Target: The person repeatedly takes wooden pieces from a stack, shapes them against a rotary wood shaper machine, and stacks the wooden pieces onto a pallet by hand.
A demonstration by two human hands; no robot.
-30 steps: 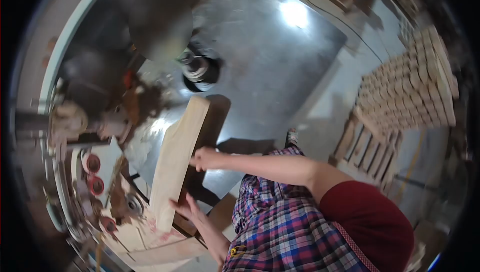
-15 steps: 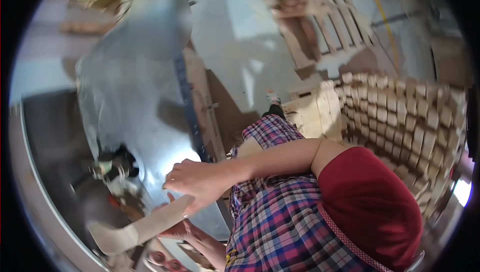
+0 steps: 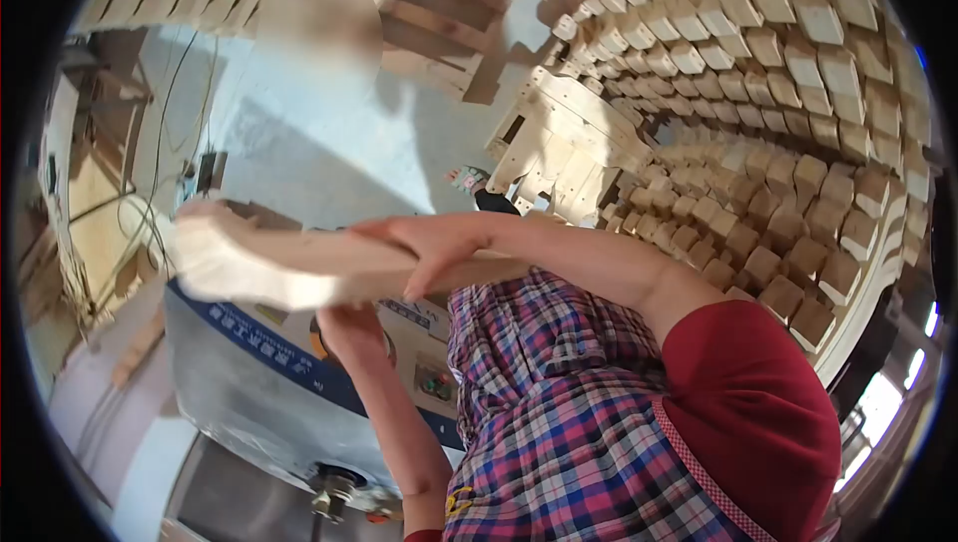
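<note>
Two hands (image 3: 444,246) on wood (image 3: 264,270), Chinese-lettered blue strip (image 3: 271,345)

From my screen I can see white Chinese characters (image 3: 261,336) along the blue band (image 3: 334,388) on the machine's (image 3: 215,382) edge, too blurred for me to read.
</note>
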